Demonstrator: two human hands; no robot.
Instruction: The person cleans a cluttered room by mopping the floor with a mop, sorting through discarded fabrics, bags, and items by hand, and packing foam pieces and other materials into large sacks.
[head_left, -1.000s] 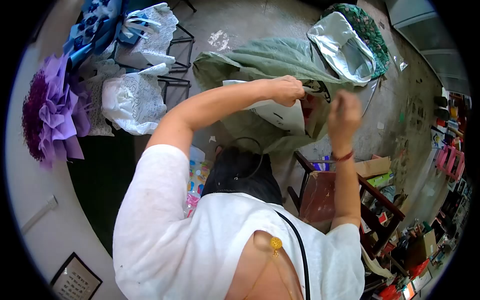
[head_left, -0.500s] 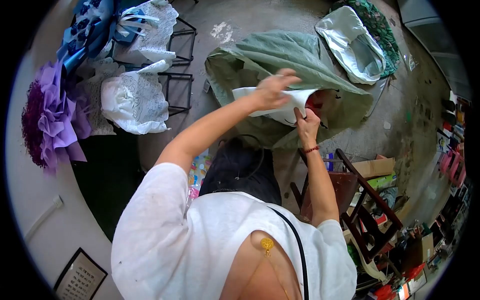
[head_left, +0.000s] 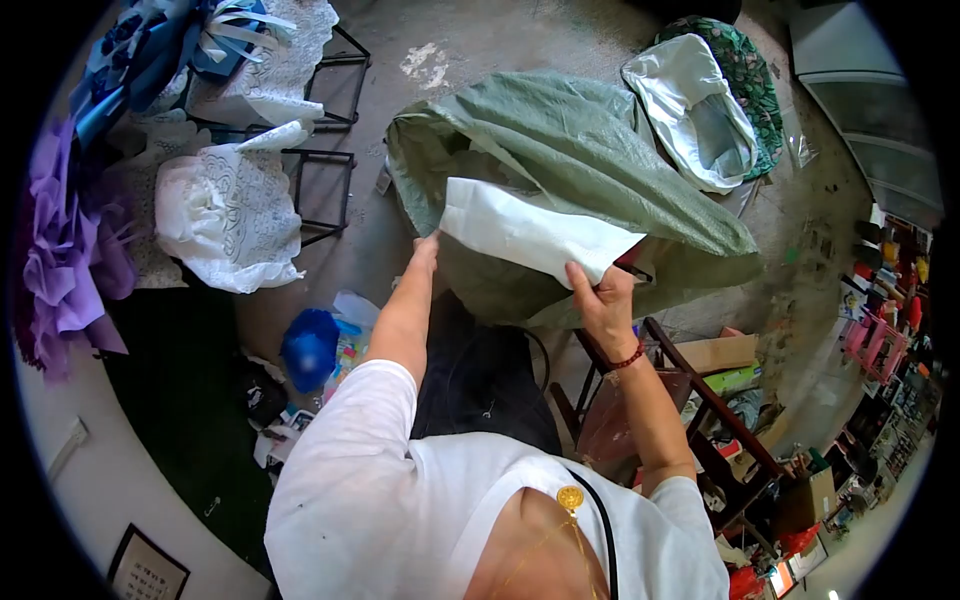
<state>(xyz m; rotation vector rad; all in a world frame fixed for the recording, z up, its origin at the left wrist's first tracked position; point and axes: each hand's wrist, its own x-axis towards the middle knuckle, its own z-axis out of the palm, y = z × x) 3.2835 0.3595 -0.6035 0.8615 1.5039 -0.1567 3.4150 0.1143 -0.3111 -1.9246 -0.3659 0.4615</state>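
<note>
A smooth white sheet (head_left: pixel 530 228), paper or cloth, stretches across the mouth of a large green woven sack (head_left: pixel 570 120). My right hand (head_left: pixel 603 300) pinches the sheet's right end, with the thumb on top. At the lower left corner of the sheet is my left hand (head_left: pixel 427 250); its fingers look closed on that corner, though they are mostly hidden. Something dark red with a black edge shows beside the right end of the sheet, partly covered. The sack lies on the floor in front of my legs.
Lace-covered stands (head_left: pixel 240 205) and blue and purple wrapped bouquets (head_left: pixel 65 235) are at left. A white-lined bag (head_left: pixel 690 110) lies at upper right. A wooden chair (head_left: pixel 715 410) tips near my right arm, beside cardboard and clutter. A blue ball-like thing (head_left: pixel 311 350) is left of my legs.
My left hand has moved down and left from above the sheet to its left corner. The sheet now lies more spread out, and my right hand keeps its hold on the right end.
</note>
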